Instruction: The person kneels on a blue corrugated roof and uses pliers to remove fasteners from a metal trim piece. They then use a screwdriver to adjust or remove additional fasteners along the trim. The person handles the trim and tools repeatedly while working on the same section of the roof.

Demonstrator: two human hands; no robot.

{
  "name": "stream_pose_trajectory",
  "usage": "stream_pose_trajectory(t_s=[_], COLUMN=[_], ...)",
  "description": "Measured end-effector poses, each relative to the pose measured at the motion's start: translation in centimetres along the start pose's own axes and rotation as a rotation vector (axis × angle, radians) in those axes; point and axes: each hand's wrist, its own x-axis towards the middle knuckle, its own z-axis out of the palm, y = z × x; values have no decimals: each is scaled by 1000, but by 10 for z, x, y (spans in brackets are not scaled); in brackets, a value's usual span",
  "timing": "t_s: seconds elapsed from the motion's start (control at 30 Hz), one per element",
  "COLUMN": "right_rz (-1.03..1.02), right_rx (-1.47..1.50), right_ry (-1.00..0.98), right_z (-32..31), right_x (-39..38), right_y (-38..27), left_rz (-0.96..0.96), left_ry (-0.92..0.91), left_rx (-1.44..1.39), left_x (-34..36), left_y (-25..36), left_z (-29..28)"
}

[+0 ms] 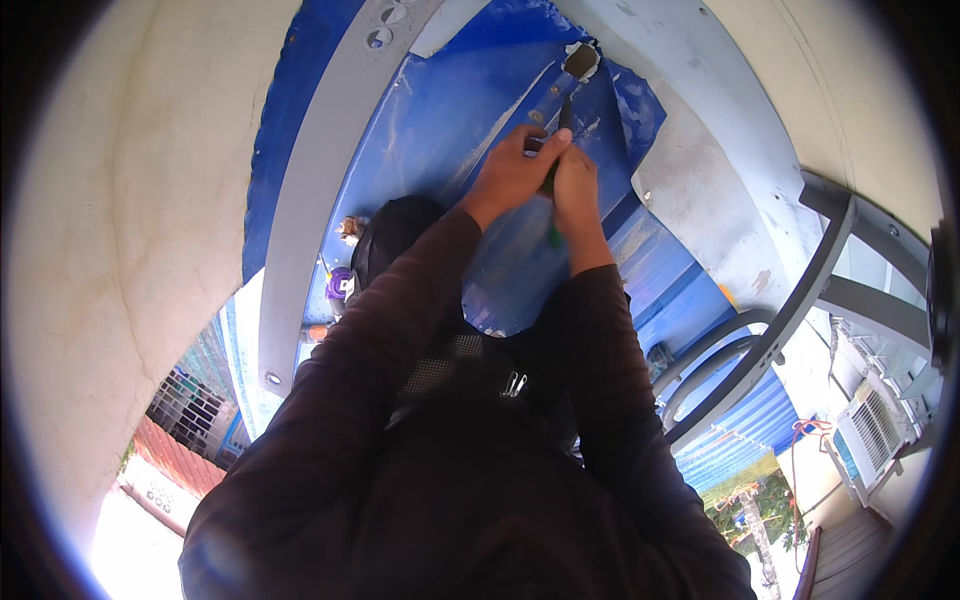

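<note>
Both hands are together over a blue metal panel (pixel 430 130), arms stretched forward. A slim tool with a dark shaft (pixel 566 112) pokes out beyond the fingers, and a bit of green (pixel 555 237) shows below them; its exact kind is hidden by the grip. My right hand (pixel 577 190) is closed round the tool. My left hand (pixel 510 172) is curled beside it, thumb pressed against the right hand at the tool; part of what its fingers touch is hidden. Just beyond the tool's tip, the panel has a rough-edged squarish hole (pixel 581 62) with whitish crumbs round it.
Small items, one a purple-and-white round thing (pixel 340 283), lie by my left leg near a grey curved metal rim (pixel 310 170). A grey tubular railing (pixel 740 390) stands at right, with an air-conditioner unit (pixel 872 435) beyond it. Pale walls rise on both sides.
</note>
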Motion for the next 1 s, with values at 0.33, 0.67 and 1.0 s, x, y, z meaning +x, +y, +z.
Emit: stream_pose_trajectory(t_s=[0.33, 0.67, 1.0], right_rz=[-180, -345, -634], right_rx=[-913, -849, -696], right_ry=[-249, 28, 18], right_z=[-11, -22, -70], right_x=[-66, -156, -296], right_y=[25, 68, 103], left_rz=[-338, -226, -25], left_ry=[-265, -300, -255], left_rx=[-343, 116, 401], left_x=[-31, -47, -30], left_y=[-68, -92, -120], left_z=[-23, -14, -4])
